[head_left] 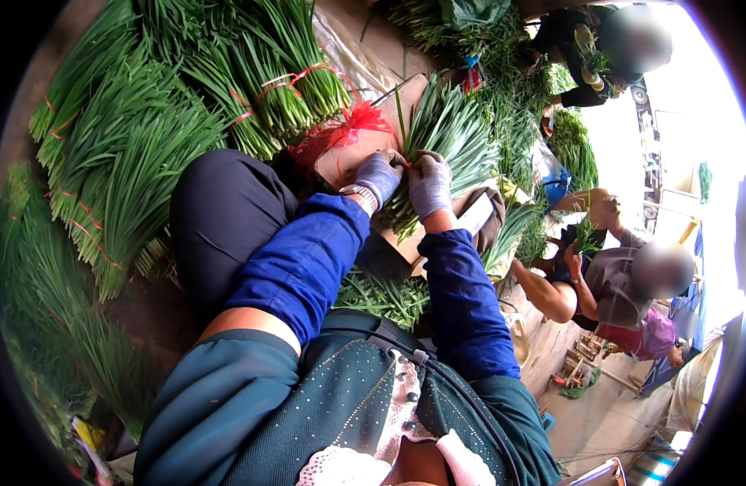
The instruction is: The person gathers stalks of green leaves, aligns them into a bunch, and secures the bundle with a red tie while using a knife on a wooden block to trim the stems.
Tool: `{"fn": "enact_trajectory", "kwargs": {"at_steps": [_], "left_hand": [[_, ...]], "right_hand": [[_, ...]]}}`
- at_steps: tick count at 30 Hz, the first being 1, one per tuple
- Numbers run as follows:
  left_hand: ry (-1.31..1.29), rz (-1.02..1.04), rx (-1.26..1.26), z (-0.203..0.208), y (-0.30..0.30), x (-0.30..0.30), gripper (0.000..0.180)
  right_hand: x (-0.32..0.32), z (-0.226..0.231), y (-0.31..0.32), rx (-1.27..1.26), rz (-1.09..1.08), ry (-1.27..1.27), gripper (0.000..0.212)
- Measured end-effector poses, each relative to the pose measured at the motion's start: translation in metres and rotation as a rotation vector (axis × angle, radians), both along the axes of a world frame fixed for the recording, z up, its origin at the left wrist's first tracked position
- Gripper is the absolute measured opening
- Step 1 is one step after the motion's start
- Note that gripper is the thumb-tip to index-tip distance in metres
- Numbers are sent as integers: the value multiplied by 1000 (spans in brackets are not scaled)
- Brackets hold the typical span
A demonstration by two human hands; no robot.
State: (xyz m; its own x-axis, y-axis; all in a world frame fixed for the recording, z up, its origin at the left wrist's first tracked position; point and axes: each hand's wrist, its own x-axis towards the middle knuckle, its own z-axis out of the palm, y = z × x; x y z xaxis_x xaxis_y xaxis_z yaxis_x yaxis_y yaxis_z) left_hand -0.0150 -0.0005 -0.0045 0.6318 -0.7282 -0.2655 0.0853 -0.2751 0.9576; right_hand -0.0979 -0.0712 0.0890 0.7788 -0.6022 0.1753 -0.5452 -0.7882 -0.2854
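Observation:
A bunch of long green leaves, which look like garlic chives [452,130], lies across a low wooden board [417,89] in front of me. My left hand [378,175], in a greyish-purple glove, is closed at the near left side of the bunch. My right hand [431,186], gloved alike, is closed beside it. The fingertips of both pinch a red tie [407,164] on the bunch; its ends are hidden by the fingers. A heap of loose red plastic ties [358,123] lies on the board just beyond my left hand.
Tied chive bunches [138,154] are piled at the left, with more bunches [296,89] ahead. Loose leaves [510,121] heap up beyond the board. Two people sit at the right, one [632,279] nearer and one [579,61] farther, both handling leaves. My bent knee [227,219] stands left of the board.

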Motion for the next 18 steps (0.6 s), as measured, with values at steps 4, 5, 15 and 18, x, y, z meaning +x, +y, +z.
{"fn": "enact_trajectory", "kwargs": {"at_steps": [4, 5, 15, 18], "left_hand": [[15, -58, 45, 13, 3, 6, 9], [10, -68, 69, 18, 4, 8, 10], [-92, 10, 73, 10, 2, 5, 11], [-81, 11, 77, 11, 2, 3, 12]], "right_hand": [[-2, -4, 0, 39, -32, 20, 5], [-1, -4, 0, 49, -34, 15, 5], [5, 6, 4, -52, 11, 48, 7], [5, 6, 5, 11, -23, 32, 5]]}}
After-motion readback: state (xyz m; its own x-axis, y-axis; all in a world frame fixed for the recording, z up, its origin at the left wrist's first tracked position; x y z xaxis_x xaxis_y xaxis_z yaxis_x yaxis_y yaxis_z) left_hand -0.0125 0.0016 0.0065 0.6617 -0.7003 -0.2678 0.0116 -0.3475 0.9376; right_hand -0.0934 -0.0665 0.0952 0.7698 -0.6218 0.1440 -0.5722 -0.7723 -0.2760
